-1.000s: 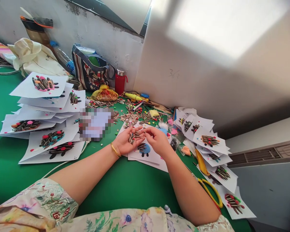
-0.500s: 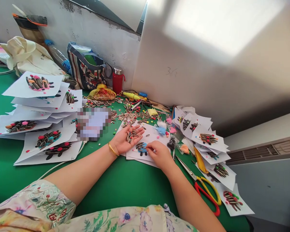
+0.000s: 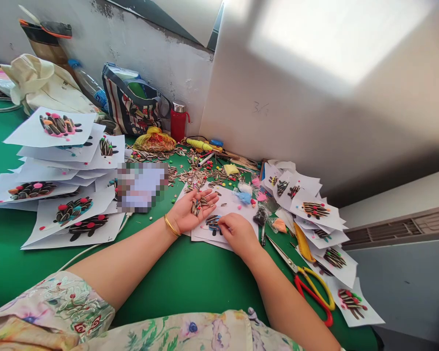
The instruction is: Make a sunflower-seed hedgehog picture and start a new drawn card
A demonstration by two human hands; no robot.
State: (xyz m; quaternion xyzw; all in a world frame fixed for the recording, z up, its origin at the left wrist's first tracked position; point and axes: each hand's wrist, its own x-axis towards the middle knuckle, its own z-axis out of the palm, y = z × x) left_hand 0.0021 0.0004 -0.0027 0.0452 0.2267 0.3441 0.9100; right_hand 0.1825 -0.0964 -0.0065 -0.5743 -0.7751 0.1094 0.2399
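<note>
My left hand (image 3: 193, 210) is palm up with fingers stretched out, and a small heap of striped sunflower seeds (image 3: 196, 207) lies on the palm and fingers. Just right of it, my right hand (image 3: 239, 234) pinches with thumb and forefinger at the edge of a small blue clay figure (image 3: 212, 222). Anything between those fingertips is hidden. Dark striped seeds cover part of the blue clay, and dark feet show below it. The figure is on a white paper sheet (image 3: 201, 235), partly behind both hands.
Stacks of paper with seed figures stand left (image 3: 102, 199) and right (image 3: 338, 278). Scissors (image 3: 296, 268) and a yellow comb-like tool (image 3: 303, 243) lie right of my right hand. Behind are loose seeds (image 3: 197, 174), blue clay (image 3: 244, 197), a red flask (image 3: 178, 122) and a blurred phone-like rectangle (image 3: 142, 187).
My right hand's fingertips have shifted slightly left over the blue figure, which shows more dark stripes and less blue. My left hand has stayed in place.
</note>
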